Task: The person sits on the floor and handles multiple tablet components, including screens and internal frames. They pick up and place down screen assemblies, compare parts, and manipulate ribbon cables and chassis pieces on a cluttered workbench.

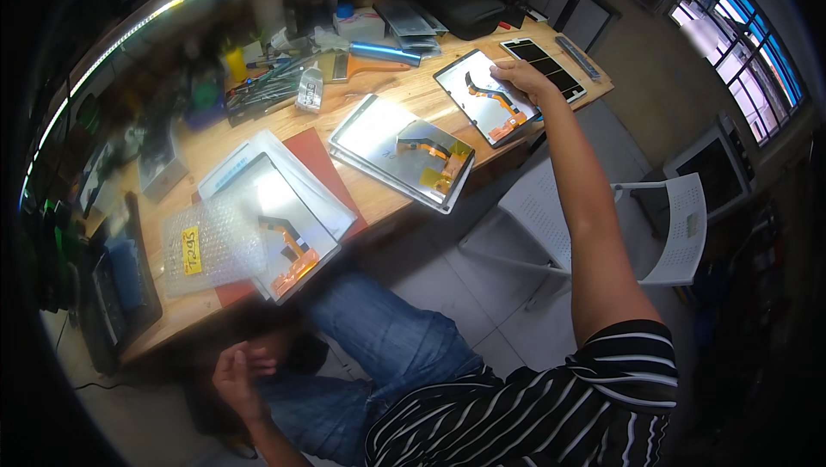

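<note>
At the right part of the bench, my right hand [522,80] grips the edge of a tablet screen panel [469,93], fingers over its silvery back, which bears an orange and black flex cable. My left hand [238,381] hangs low by my knee, empty, its fingers loosely bent and apart. Between them on the bench lies a stack of similar screen panels [370,127], the top one with its flex cable showing. Another screen panel [280,196] lies at the left, partly covered by a bubble wrap sleeve [232,248] with a yellow label.
A white-framed panel [551,67] lies beyond my right hand. Tweezers and thin tools [271,84], an orange-handled brush [366,67] and a blue cylinder [385,54] crowd the back of the wooden bench [374,196]. A white perforated chair [538,213] stands close to its front edge.
</note>
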Demonstrator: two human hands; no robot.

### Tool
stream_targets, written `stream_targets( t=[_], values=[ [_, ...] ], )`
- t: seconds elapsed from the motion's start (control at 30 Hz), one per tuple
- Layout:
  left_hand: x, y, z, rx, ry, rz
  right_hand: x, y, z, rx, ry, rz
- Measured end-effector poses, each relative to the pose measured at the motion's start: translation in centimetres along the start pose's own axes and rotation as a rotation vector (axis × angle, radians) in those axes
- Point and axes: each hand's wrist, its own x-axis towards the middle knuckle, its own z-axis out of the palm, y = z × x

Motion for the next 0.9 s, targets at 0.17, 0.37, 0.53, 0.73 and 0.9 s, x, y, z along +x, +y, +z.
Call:
stream_targets(
  t=[0.17, 0.37, 0.53, 0.73, 0.9],
  values=[
    [0.1, 0.1, 0.0, 0.007, -0.003, -0.01, 1.2, 1.7, 0.3, -0.147, 0.097, -0.141],
    [0.3, -0.3, 0.2, -0.038, -0.036, -0.007, 0.8, 1.5, 0.6, -0.537, 0.335, -0.24],
    [0.4, 0.3, 0.9, -0.035, -0.038, -0.001, -3.7, -3.5, 3.9, -0.472, 0.305, -0.334],
    [0.5, 0.3, 2.1, -0.088, -0.096, 0.012, -11.0, -9.1, 12.2, -0.195, 0.098, -0.477],
    [0.6, 0.1, 3.4, -0.071, -0.09, -0.01, -18.6, -10.2, 20.2, -0.124, -0.078, -0.723]
  ],
)
